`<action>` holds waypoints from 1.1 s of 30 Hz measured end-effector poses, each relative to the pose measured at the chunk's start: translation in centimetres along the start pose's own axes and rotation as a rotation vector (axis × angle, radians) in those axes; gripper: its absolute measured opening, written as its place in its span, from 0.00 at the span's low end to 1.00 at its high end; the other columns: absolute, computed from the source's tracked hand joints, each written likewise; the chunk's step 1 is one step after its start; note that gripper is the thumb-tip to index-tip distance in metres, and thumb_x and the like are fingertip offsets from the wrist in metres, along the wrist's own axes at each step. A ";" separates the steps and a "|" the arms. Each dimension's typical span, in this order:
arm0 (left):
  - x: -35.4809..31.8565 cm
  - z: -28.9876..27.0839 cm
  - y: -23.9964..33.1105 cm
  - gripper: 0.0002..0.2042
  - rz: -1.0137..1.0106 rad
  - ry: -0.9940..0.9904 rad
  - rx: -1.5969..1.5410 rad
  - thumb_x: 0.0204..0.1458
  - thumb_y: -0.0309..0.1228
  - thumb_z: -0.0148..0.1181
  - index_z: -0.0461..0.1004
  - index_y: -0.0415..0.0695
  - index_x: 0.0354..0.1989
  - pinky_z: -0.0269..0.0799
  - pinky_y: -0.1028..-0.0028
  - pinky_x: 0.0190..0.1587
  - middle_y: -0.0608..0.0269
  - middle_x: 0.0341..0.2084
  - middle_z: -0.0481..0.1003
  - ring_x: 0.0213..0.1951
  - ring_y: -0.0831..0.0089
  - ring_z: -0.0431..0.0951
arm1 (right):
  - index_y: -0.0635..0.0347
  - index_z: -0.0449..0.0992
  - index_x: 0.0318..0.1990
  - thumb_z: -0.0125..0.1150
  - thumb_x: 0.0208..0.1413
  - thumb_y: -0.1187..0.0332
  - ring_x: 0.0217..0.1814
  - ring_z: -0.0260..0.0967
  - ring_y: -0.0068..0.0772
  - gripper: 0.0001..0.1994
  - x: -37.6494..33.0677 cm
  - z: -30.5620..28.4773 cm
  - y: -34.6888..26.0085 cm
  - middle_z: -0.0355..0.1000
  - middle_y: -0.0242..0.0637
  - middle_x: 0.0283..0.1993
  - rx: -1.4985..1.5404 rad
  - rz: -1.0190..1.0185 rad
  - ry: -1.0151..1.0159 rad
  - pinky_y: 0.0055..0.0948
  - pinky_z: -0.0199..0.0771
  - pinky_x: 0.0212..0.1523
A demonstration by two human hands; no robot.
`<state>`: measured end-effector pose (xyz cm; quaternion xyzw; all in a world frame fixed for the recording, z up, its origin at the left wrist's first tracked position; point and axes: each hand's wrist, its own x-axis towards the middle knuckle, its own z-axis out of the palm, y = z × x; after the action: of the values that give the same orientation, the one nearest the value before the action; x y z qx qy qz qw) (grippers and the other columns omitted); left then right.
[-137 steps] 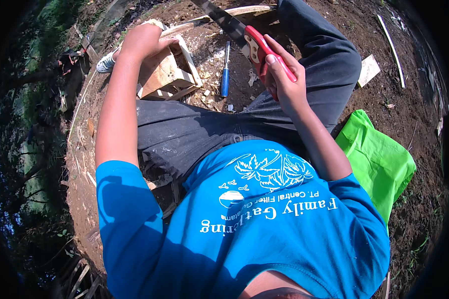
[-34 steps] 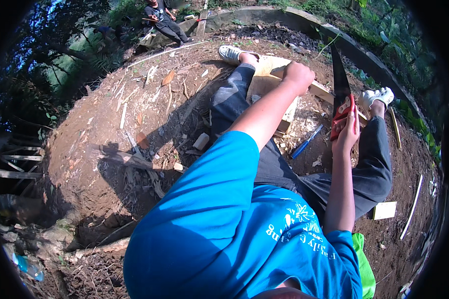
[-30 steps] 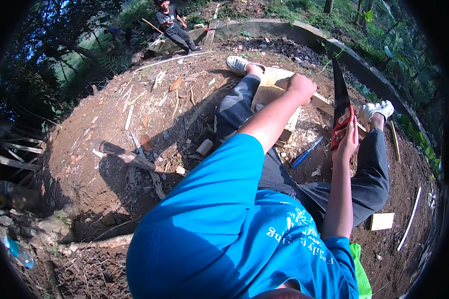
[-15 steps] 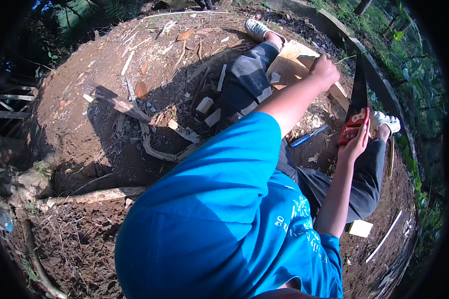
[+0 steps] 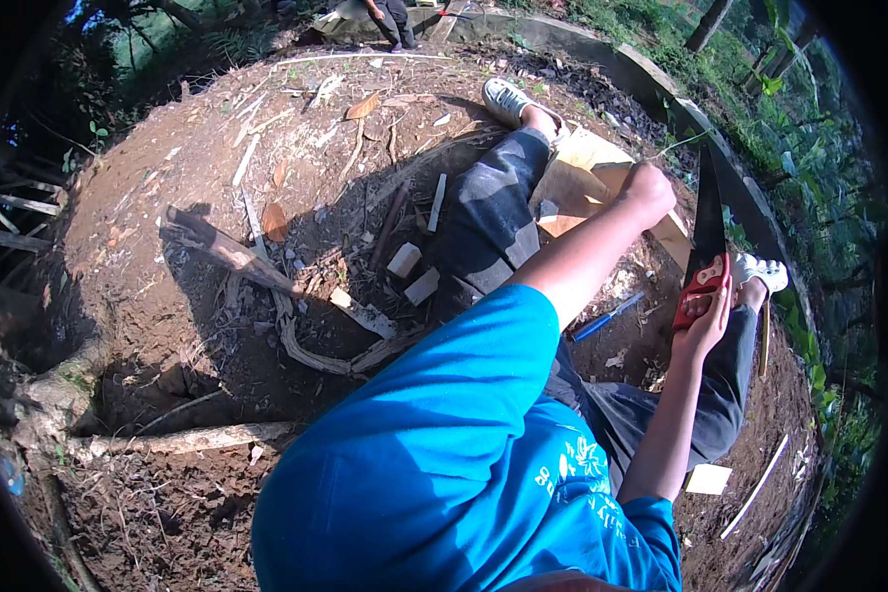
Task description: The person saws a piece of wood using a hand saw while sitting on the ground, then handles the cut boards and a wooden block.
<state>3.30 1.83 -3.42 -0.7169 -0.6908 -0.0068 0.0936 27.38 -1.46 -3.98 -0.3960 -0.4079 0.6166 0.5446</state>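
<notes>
A handsaw (image 5: 705, 232) is gripped by the right hand (image 5: 705, 321); beside it, the left hand (image 5: 649, 187) is fisted on the board (image 5: 577, 178), which should be pinned firmly.

From my remote feed: seated on bare dirt, the person's right hand (image 5: 703, 321) grips a red-handled handsaw (image 5: 705, 242), blade pointing up, while the left hand (image 5: 649, 185) presses on a pale wooden board (image 5: 587, 178). A blue pencil (image 5: 607, 318) lies between the legs amid wood scraps (image 5: 405, 261).
</notes>
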 end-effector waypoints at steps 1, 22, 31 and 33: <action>0.2 -0.6 0.1 0.14 0.039 -0.027 -0.044 0.41 0.49 0.77 0.87 0.55 0.29 0.77 0.67 0.37 0.70 0.28 0.85 0.36 0.69 0.86 | 0.61 0.64 0.72 0.50 0.74 0.64 0.19 0.50 0.11 0.23 0.2 -0.4 -0.2 0.53 0.18 0.19 -0.027 -0.006 0.031 0.17 0.57 0.22; 1.7 -1.6 0.3 0.17 -0.003 -0.139 -0.087 0.48 0.49 0.73 0.87 0.57 0.43 0.78 0.62 0.43 0.73 0.40 0.85 0.47 0.68 0.84 | 0.61 0.74 0.60 0.57 0.70 0.67 0.22 0.57 0.18 0.15 1.3 0.1 -1.0 0.61 0.24 0.21 -0.107 0.024 0.046 0.22 0.63 0.29; 1.6 -2.0 -0.9 0.18 0.030 -0.255 -0.106 0.46 0.53 0.74 0.88 0.54 0.38 0.79 0.69 0.41 0.69 0.37 0.86 0.43 0.69 0.86 | 0.54 0.56 0.76 0.56 0.71 0.70 0.24 0.57 0.16 0.29 -1.6 0.7 6.1 0.62 0.24 0.25 -0.140 -0.221 0.100 0.21 0.66 0.30; 1.9 -2.7 -1.1 0.19 0.030 -0.285 -0.086 0.46 0.54 0.74 0.87 0.54 0.38 0.79 0.68 0.41 0.68 0.36 0.85 0.43 0.69 0.86 | 0.54 0.59 0.75 0.56 0.71 0.70 0.24 0.58 0.15 0.28 -1.5 0.9 4.6 0.64 0.23 0.26 -0.065 -0.136 0.111 0.20 0.66 0.30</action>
<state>2.59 3.37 -0.33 -0.7241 -0.6855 0.0669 -0.0362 25.06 -3.37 -7.84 -0.4185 -0.4228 0.5417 0.5939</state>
